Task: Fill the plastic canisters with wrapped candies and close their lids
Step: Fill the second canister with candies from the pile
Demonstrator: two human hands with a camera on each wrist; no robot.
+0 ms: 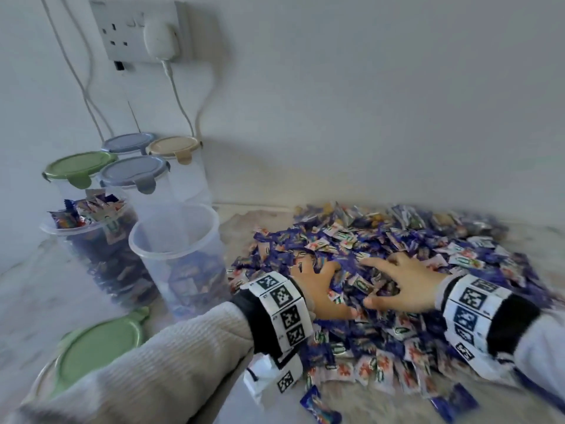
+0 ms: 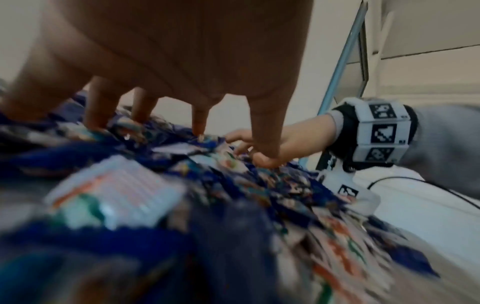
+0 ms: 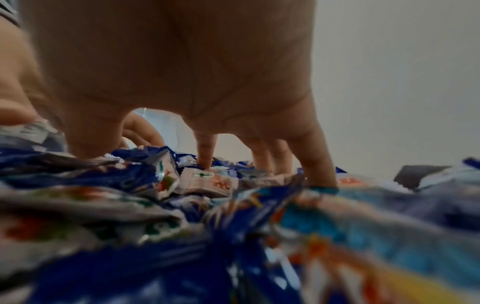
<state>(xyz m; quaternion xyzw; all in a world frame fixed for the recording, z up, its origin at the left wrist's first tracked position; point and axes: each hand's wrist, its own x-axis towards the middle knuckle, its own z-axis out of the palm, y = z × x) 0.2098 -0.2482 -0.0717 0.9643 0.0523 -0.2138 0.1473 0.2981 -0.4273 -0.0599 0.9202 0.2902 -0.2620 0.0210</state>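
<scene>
A wide pile of wrapped candies [image 1: 382,237] in blue and white wrappers lies on the table at the right. Both hands lie on it, palms down and fingers spread. My left hand [image 1: 318,283] is on the pile's left side, its fingertips [image 2: 200,131] pushed into the candies [image 2: 233,195]. My right hand [image 1: 397,280] is beside it, its fingertips [image 3: 206,162] touching the wrappers [image 3: 207,185]. Neither hand has closed round anything. Left of the pile stand two open clear canisters: one [image 1: 91,246] heaped to the rim, the other [image 1: 180,258] partly filled.
Behind the open ones stand several closed canisters with green [image 1: 78,166], blue [image 1: 134,172] and beige [image 1: 172,146] lids. A loose green lid [image 1: 97,347] lies at the front left under my left sleeve. A wall socket with a charger [image 1: 159,36] and cables is above.
</scene>
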